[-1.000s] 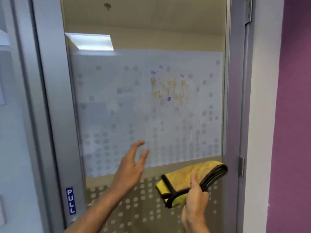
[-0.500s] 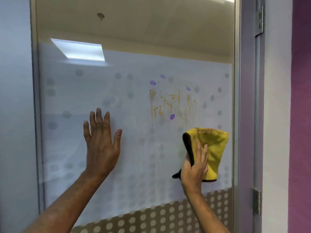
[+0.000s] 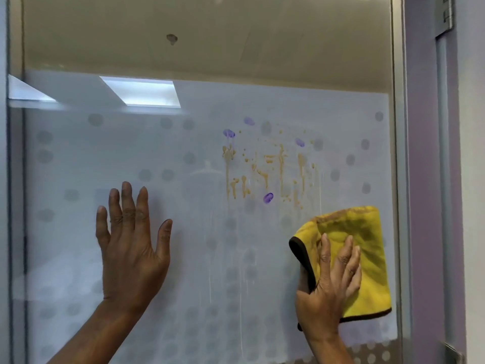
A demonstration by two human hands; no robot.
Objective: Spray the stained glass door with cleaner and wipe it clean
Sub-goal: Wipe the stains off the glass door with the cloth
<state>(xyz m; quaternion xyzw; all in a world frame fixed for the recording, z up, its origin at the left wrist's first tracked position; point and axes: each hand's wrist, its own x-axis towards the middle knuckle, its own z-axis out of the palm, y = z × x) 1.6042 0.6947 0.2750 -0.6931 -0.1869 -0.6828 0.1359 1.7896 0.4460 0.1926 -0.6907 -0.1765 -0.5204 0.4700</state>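
Observation:
The frosted, dotted glass door (image 3: 204,258) fills the view. Brown-orange drips and splatter (image 3: 265,172) with a few purple smudges (image 3: 268,198) sit right of centre, and pale wet streaks run down below them. My right hand (image 3: 330,290) presses a folded yellow cloth with a dark trim (image 3: 367,258) flat on the glass just below and right of the stain; the cloth's top edge is soiled brown. My left hand (image 3: 131,248) lies flat on the glass to the left, fingers spread, holding nothing. No spray bottle is in view.
The door's metal frame (image 3: 399,179) runs down the right side, with a hinge (image 3: 444,17) at the top right and a purple wall (image 3: 472,179) beyond. A metal frame edge (image 3: 15,206) borders the left. Ceiling lights (image 3: 141,91) reflect in the glass.
The view has closed in on the glass. My left hand rose and settled flat on the door. My right hand lifted the cloth from low down and pressed it on the glass under the stain.

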